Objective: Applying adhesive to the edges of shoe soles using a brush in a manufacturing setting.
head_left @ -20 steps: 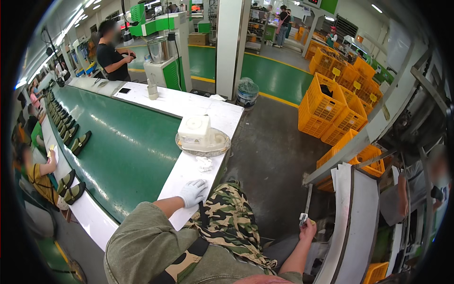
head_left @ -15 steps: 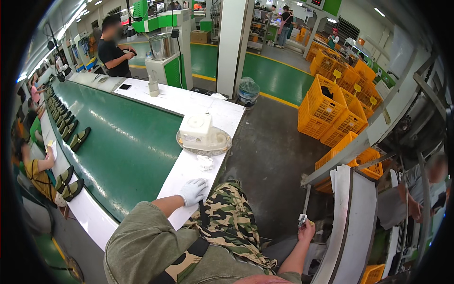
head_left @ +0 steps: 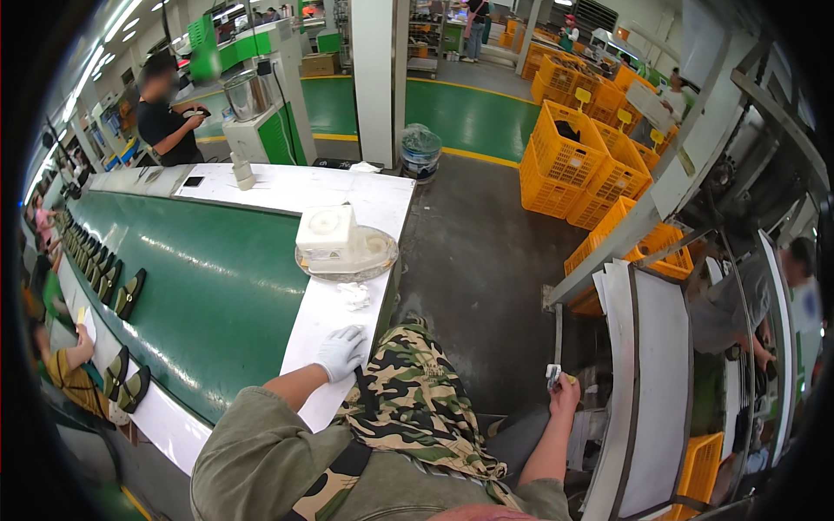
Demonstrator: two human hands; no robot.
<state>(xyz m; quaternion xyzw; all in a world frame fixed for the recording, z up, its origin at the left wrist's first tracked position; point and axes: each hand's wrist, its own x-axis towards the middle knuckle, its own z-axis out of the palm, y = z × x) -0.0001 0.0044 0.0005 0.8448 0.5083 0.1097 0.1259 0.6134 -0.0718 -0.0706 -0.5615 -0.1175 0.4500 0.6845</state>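
Observation:
My left hand (head_left: 341,353) wears a white glove and lies flat on the white ledge (head_left: 328,395), fingers stretched out. Just beyond it is a crumpled white cloth or tissue (head_left: 353,296). Farther along the ledge, a white box-shaped container (head_left: 327,227) sits on a clear, stained oval tray (head_left: 375,252). At my right side, low and away from the ledge, my bare right hand (head_left: 565,398) is closed round a small white and dark object (head_left: 553,374). Its kind is too small to tell, and a bit of yellow shows by the fingers.
Left of the ledge runs a green conveyor belt (head_left: 208,269) with rows of olive shoes (head_left: 130,293). Orange crates (head_left: 565,148) are stacked at the far right. A metal frame with pale panels (head_left: 660,391) stands close on my right. Co-workers are around the line.
The whole view has turned slightly to the right, so the belt and ledge sit farther left. Both hands keep about the same pose, the left still flat, the right still holding the small object.

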